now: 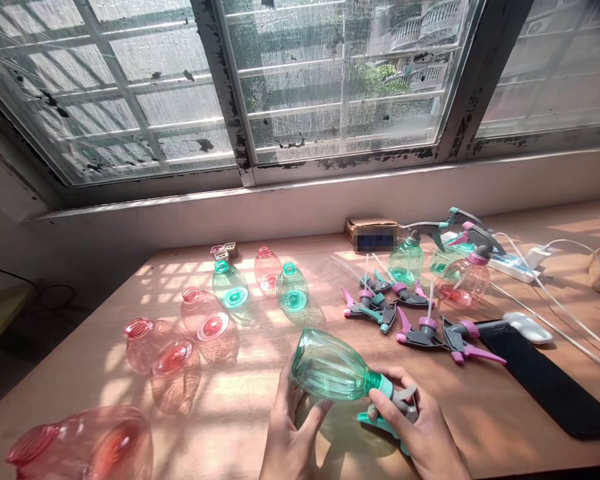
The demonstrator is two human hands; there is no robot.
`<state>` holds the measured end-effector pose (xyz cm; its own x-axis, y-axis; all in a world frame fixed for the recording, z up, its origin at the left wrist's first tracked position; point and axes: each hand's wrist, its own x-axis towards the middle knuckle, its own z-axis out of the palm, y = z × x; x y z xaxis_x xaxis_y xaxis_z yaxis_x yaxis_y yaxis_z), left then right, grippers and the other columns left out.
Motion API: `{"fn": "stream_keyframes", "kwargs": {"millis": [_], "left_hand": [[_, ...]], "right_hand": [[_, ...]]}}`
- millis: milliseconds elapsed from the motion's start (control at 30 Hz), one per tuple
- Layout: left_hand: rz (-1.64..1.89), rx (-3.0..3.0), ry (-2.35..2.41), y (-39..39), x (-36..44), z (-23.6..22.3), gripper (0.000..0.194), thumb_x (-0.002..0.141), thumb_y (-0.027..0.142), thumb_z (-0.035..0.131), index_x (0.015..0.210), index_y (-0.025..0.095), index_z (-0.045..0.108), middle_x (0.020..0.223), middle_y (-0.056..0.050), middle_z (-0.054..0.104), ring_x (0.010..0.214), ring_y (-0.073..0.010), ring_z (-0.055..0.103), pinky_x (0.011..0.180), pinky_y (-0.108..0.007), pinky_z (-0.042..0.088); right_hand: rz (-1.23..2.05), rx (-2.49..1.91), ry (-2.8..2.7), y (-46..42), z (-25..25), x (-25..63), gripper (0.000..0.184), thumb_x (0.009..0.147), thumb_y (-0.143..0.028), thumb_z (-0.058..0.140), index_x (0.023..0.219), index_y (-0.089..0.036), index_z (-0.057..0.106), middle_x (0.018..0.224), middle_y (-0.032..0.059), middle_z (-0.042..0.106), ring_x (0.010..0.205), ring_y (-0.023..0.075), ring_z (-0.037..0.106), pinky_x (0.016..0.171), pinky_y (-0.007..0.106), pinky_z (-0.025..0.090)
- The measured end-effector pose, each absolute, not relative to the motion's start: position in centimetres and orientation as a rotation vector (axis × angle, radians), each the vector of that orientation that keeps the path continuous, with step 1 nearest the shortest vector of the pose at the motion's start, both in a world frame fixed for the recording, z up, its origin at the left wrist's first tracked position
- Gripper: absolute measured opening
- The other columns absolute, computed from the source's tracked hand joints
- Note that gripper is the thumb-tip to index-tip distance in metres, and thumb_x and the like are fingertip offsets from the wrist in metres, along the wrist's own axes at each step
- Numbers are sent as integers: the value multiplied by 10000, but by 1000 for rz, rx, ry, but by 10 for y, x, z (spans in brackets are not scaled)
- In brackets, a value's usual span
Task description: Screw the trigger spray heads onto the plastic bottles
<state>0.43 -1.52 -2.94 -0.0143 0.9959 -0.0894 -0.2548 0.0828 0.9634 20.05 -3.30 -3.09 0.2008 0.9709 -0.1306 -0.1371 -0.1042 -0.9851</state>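
Note:
My left hand (pixel 293 427) grips the body of a clear green spray bottle (pixel 330 367) that lies tilted on its side above the wooden table (pixel 240 420). My right hand (pixel 423 433) is closed on the grey and teal trigger sprayer head (pixel 397 407) at the bottle's neck. Several loose trigger heads (pixel 420 330) with pink and teal parts lie just beyond my right hand.
Open pink bottles (pixel 205 320) and green bottles (pixel 293 290) stand to the left and middle. Three assembled spray bottles (pixel 447 267) stand at the back right by a small box (pixel 373 235), a power strip (pixel 515 265) with white cables, a black pad (pixel 550 387) and a white mouse (pixel 527 327).

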Motion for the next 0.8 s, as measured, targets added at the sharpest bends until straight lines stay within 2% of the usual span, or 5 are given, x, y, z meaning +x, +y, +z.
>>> {"fn": "stream_keyframes", "kwargs": {"millis": [167, 367, 600, 800], "left_hand": [[1271, 1025, 1082, -17, 5, -31, 933, 878, 437, 848, 1669, 380, 356, 1560, -72, 643, 1460, -350, 572, 1226, -477, 451], [1256, 1044, 1061, -19, 5, -24, 945, 886, 505, 829, 1673, 313, 342, 1542, -130, 652, 1488, -400, 540, 1265, -532, 390], [1251, 980, 1067, -19, 6, -22, 929, 899, 495, 824, 1667, 291, 343, 1561, -140, 634, 1478, -391, 553, 1234, -515, 418], [1227, 1011, 1047, -19, 3, -20, 867, 895, 468, 833, 1635, 306, 411, 1557, -119, 642, 1495, -382, 538, 1250, -519, 411]], "right_hand": [[1206, -1285, -960, -33, -31, 202, 535, 848, -640, 826, 1095, -176, 727, 705, 7, 758, 681, 214, 749, 693, 315, 633], [1151, -1292, -887, -36, -22, 193, 532, 785, -649, 867, 1026, -189, 752, 677, -9, 749, 626, 193, 731, 644, 284, 615], [1190, -1316, -923, -34, -26, 198, 530, 797, -629, 860, 1052, -182, 733, 679, -4, 750, 645, 206, 734, 658, 303, 616], [1165, -1282, -832, -34, -23, 194, 550, 766, -637, 888, 1033, -176, 750, 681, -11, 740, 638, 184, 711, 646, 284, 619]]}}
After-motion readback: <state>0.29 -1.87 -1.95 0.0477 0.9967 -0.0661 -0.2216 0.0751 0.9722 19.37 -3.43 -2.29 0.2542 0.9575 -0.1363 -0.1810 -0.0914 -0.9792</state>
